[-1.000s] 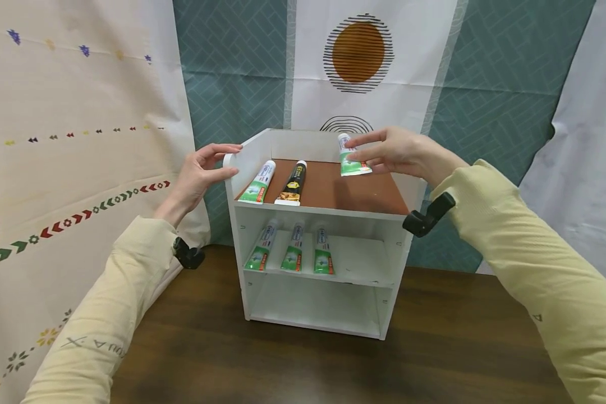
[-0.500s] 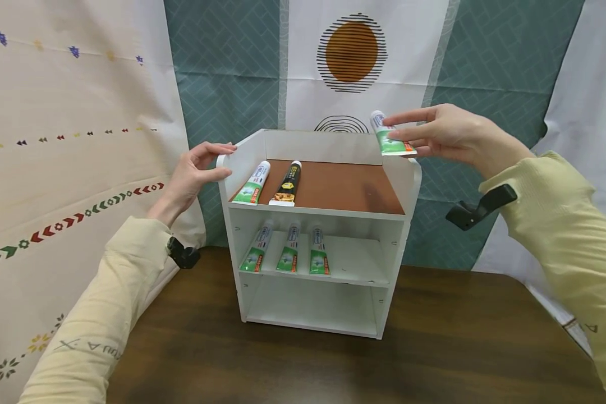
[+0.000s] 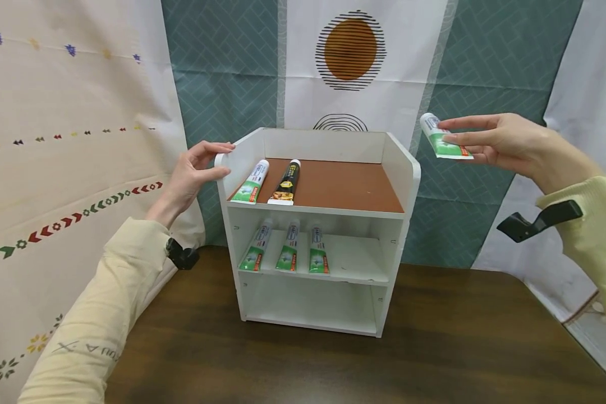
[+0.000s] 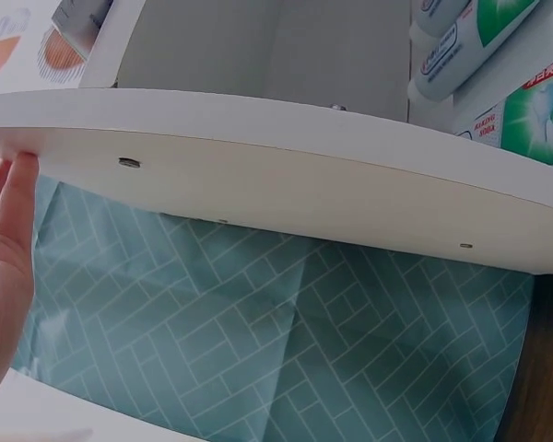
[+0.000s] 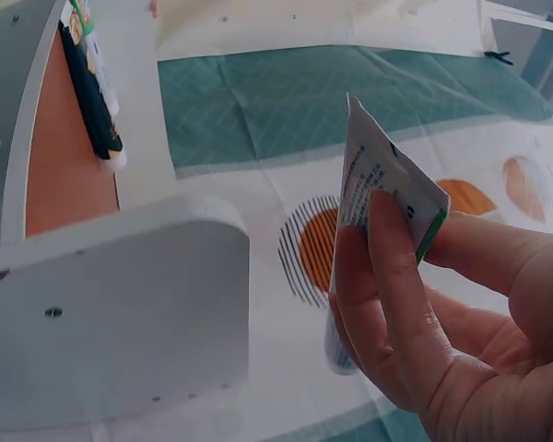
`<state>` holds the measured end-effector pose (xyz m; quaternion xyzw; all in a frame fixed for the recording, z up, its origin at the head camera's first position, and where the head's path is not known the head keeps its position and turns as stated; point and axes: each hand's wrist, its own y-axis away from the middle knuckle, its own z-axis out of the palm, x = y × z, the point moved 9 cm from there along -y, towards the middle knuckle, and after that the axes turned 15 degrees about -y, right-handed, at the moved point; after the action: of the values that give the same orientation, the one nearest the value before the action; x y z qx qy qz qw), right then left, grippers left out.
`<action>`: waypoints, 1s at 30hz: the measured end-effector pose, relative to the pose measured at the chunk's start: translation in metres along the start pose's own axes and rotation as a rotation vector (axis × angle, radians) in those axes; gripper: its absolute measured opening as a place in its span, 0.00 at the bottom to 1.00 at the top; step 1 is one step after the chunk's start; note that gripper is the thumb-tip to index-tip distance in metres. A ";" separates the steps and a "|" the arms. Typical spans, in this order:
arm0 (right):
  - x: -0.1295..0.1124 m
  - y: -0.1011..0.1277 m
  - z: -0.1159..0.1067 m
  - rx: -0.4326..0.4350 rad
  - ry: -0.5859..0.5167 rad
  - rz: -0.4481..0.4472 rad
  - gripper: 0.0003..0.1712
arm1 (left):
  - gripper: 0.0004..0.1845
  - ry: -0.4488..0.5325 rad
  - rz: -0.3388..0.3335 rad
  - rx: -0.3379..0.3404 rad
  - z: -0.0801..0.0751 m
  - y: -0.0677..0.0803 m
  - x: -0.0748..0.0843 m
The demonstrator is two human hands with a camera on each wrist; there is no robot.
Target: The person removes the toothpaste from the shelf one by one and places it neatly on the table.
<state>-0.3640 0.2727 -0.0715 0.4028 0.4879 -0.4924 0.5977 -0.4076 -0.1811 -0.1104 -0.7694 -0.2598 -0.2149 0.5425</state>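
Note:
My right hand (image 3: 515,140) pinches a white and green toothpaste tube (image 3: 436,134) in the air, right of the small white shelf unit (image 3: 356,211). In the right wrist view the held tube (image 5: 364,175) shows its flat crimped end up, with fingers across its printed side. My left hand (image 3: 189,174) grips the front upper corner of the unit's left panel, fingertips at its top edge and thumb at the front. On the brown top board lie a white and green tube (image 3: 251,182) and a black toothpaste tube (image 3: 285,182). Three white and green tubes (image 3: 290,247) lie on the middle shelf.
The unit stands on a dark wooden table (image 3: 303,365), its raised side and back panels enclosing the top board. Behind hangs a teal and white patterned cloth (image 3: 222,73); a cream embroidered cloth (image 3: 81,84) hangs at the left, close to my left arm.
My right hand has moved right with its tube, from over the top board to beyond the right panel. The left hand stays on the unit; the other tubes have not moved.

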 end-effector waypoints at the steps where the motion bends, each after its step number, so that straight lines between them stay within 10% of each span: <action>1: 0.001 0.002 -0.004 0.001 -0.002 -0.002 0.14 | 0.16 0.003 0.003 0.001 0.000 0.000 0.000; 30: 0.133 0.017 -0.073 0.009 0.176 -0.016 0.16 | 0.15 -0.020 0.002 0.077 0.002 0.000 0.002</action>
<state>-0.3556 0.3199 -0.2165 0.4433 0.5395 -0.4623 0.5466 -0.4058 -0.1792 -0.1099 -0.7505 -0.2725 -0.1966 0.5691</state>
